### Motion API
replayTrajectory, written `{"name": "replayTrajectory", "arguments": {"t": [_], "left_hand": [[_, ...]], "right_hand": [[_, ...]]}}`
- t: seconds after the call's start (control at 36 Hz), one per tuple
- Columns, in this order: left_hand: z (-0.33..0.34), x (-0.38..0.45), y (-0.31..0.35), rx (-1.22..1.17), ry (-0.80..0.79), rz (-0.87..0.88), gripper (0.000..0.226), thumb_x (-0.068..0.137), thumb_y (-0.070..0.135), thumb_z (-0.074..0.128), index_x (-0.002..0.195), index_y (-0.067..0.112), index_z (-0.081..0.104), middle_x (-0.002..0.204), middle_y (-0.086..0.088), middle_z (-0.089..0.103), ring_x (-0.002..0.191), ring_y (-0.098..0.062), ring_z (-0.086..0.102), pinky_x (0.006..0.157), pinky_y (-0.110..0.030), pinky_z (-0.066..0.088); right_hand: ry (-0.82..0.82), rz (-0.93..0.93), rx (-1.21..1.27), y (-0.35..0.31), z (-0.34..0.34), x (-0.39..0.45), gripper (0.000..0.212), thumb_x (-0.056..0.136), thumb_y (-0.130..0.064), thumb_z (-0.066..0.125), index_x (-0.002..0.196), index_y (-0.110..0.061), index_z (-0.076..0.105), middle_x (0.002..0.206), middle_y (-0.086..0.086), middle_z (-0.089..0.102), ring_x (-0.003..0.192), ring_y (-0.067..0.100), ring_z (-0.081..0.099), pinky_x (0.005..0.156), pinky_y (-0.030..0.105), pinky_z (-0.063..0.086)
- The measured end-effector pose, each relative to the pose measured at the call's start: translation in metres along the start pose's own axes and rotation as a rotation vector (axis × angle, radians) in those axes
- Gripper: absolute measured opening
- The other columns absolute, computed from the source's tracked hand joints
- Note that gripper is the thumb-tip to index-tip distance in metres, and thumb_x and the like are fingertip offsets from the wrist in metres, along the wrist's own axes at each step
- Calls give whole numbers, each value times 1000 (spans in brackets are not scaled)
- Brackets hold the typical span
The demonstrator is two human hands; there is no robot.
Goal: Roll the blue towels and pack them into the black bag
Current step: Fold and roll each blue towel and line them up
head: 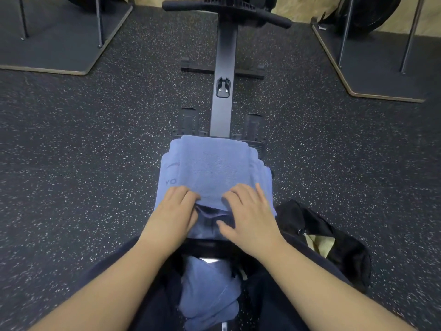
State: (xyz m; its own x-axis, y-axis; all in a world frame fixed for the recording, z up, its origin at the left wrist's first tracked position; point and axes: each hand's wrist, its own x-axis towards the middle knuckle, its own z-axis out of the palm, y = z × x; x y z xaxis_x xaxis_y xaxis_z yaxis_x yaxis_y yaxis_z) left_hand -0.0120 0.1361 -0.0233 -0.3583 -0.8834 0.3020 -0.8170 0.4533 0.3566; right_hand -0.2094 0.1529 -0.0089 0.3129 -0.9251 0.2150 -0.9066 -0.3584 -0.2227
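Observation:
A stack of folded blue towels [214, 168] lies on the rowing machine in front of me. My left hand [174, 211] and my right hand [248, 216] both grip the near edge of the top towel, fingers curled under the lifted hem. Another blue towel [207, 290] lies crumpled between my legs. The black bag [334, 237] sits open on the floor to my right, showing a yellowish lining.
The rowing machine's rail [224, 75], footrests [188, 123] and handle [224, 10] stretch ahead. Speckled black rubber floor [83, 151] surrounds me. Rack platforms with metal posts stand at the far left [59, 44] and far right [381, 68].

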Motion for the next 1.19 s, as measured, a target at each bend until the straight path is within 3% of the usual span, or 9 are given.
{"name": "replayTrajectory", "arguments": {"t": [0.11, 0.25, 0.42, 0.61, 0.75, 0.89, 1.0, 1.11, 1.19], "left_hand": [[-4, 3, 3, 29, 36, 9, 29, 82, 20, 41, 95, 8, 63, 89, -8, 58, 87, -23, 44, 80, -33, 38], [-8, 3, 3, 17, 67, 7, 31, 81, 17, 40, 97, 6, 63, 92, -9, 59, 90, -23, 43, 87, -33, 38], [-9, 2, -2, -150, -12, -42, 36, 71, 2, 42, 102, 19, 49, 99, -4, 51, 94, -21, 43, 87, -29, 37], [-10, 3, -2, -164, -47, -21, 43, 74, -1, 67, 104, 25, 49, 97, 2, 46, 90, -18, 41, 72, -39, 51], [-14, 7, -4, -138, 16, -22, 20, 85, 27, 42, 101, 22, 52, 92, -2, 50, 90, -18, 41, 77, -28, 41], [-17, 11, -4, -99, 111, 31, 18, 85, 19, 43, 100, 15, 53, 94, -6, 48, 91, -21, 42, 80, -24, 36], [-16, 15, -6, -92, 196, 56, 20, 84, 11, 42, 102, 11, 52, 103, -5, 41, 103, -27, 43, 91, -22, 32], [-12, 14, -12, -88, 124, 24, 21, 83, 17, 41, 94, 6, 55, 104, -4, 42, 102, -26, 44, 88, -22, 35], [-9, 12, -13, -93, 14, 5, 18, 82, 16, 44, 91, 8, 58, 99, -5, 50, 94, -22, 44, 78, -34, 45]], "right_hand": [[82, -17, -113, -9, 14, 9, 47, 53, -32, 78, 91, -13, 57, 88, 3, 56, 84, 26, 56, 99, 43, 31], [249, -28, -136, 0, 21, 17, 25, 58, -6, 62, 81, -14, 58, 74, 2, 52, 71, 26, 53, 88, 37, 37], [262, 64, -162, 14, 3, 14, 20, 66, -19, 44, 78, -16, 59, 69, -4, 57, 69, 24, 55, 65, 32, 26], [200, 183, 38, 16, -6, 7, 23, 74, -27, 52, 91, -18, 64, 86, -3, 66, 59, 27, 60, 42, 33, 48], [201, 138, 167, 17, -5, 8, 28, 79, -22, 45, 95, -12, 65, 93, 0, 68, 56, 27, 63, 44, 32, 48], [209, 77, 334, 25, -10, 10, 26, 77, -19, 38, 98, -21, 54, 111, 0, 66, 90, 17, 60, 66, 33, 51], [202, 44, 395, 27, -12, 12, 26, 76, -14, 37, 99, -20, 49, 120, 6, 64, 105, 12, 52, 81, 21, 42], [146, 64, 349, 29, -8, 11, 23, 77, -6, 50, 97, -8, 61, 117, 2, 65, 98, 15, 58, 76, 29, 50], [68, 142, 315, 29, -8, 7, 27, 77, 3, 62, 101, -9, 64, 118, -3, 65, 89, 25, 67, 67, 42, 55]]}}
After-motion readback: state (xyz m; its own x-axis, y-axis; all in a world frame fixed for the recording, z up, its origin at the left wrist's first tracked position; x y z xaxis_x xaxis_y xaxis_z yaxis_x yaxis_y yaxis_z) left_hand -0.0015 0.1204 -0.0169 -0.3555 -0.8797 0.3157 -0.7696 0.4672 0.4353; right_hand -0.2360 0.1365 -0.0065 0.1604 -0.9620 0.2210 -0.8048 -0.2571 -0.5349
